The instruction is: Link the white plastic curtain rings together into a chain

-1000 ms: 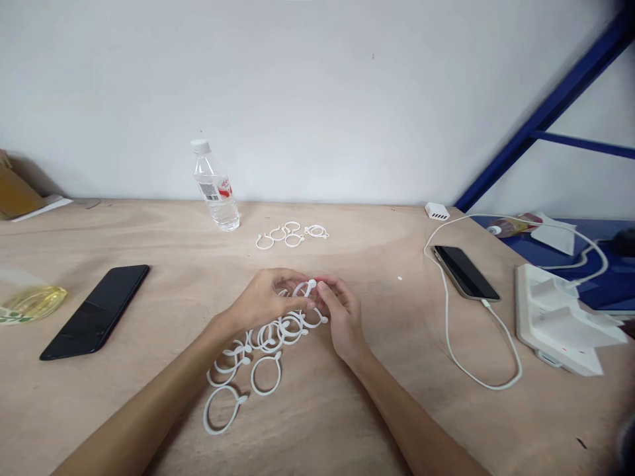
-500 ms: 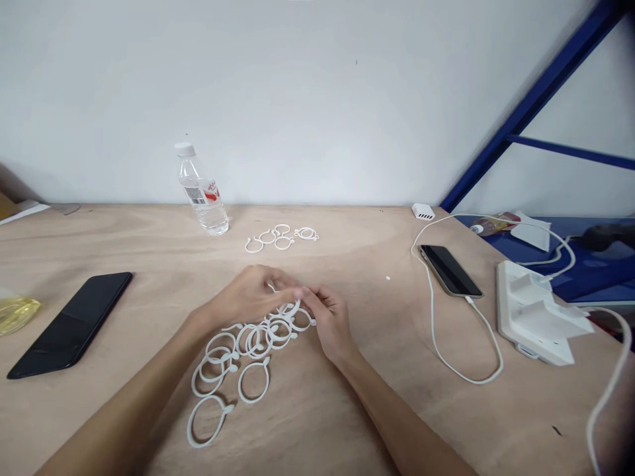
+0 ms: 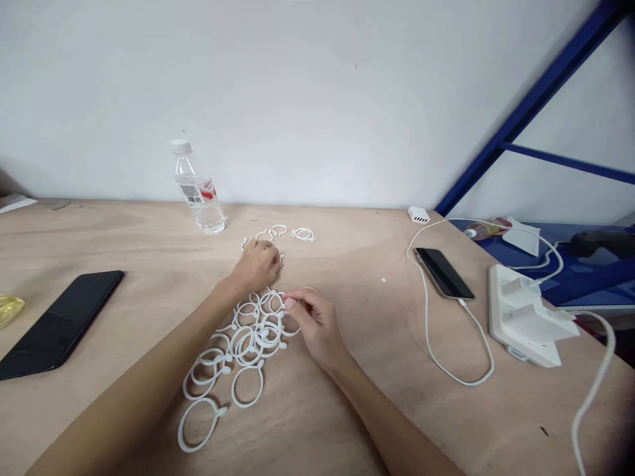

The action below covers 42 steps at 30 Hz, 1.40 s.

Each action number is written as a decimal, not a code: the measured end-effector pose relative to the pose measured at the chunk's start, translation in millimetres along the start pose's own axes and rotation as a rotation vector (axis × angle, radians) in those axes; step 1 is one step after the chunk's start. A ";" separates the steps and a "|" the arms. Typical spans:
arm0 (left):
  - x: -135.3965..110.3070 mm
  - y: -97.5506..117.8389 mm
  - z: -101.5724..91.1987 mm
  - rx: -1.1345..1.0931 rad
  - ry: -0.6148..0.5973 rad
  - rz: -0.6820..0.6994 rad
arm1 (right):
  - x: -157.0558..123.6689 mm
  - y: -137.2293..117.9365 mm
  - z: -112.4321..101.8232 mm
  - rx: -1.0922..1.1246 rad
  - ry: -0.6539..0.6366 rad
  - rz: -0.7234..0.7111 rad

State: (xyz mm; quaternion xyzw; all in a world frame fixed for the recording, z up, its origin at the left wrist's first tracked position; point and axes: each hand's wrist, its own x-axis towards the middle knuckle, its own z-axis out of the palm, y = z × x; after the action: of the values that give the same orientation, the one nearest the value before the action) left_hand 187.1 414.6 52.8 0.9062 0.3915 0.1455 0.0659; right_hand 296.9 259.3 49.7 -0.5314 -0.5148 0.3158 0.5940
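A pile of white plastic rings [image 3: 245,344], each with a small tab, lies in front of me, many of them overlapping. My right hand [image 3: 316,324] is at the pile's right far edge, thumb and forefinger pinched on a white ring [image 3: 272,303]. Beyond the pile, my left hand [image 3: 258,266] reaches down over a group of smaller white rings, its fingers curled. What sits under those fingers is mostly hidden. Small open rings [image 3: 279,230] show just past the left hand, and a linked-looking pair [image 3: 303,235] lies to their right.
A water bottle [image 3: 201,198] stands near the wall. At left lies a black phone [image 3: 64,320] beside a yellow transparent item [image 3: 8,307]. To the right are a charging phone [image 3: 444,272], its white cable, a power strip [image 3: 526,317] and a white charger block [image 3: 419,215].
My left hand has left the right hand's side and moved away from me to the small rings. My right hand stays near the pile, slightly lower left in view. The view has shifted a little.
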 end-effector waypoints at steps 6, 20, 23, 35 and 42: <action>-35.3 11.0 -29.2 -0.133 -0.069 -0.047 | 2.1 3.8 0.8 0.091 0.150 0.096; -75.0 64.0 -48.9 -0.744 -0.065 -0.064 | 5.9 2.1 -1.1 0.211 0.173 0.134; -73.8 64.0 -50.9 -0.714 -0.080 -0.074 | 5.3 1.8 -1.8 0.208 0.148 0.121; -78.3 59.2 -55.6 -0.617 -0.146 -0.001 | 3.6 4.7 -1.4 0.104 0.138 0.066; -44.4 4.4 -34.3 -0.365 0.081 -0.177 | 1.0 5.9 2.4 0.049 0.035 -0.011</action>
State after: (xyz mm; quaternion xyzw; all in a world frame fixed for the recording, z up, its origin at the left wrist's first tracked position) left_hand 150.4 379.5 76.9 0.8347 0.4391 0.2438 0.2258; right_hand 295.9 262.4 44.2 -0.5193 -0.4994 0.3156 0.6175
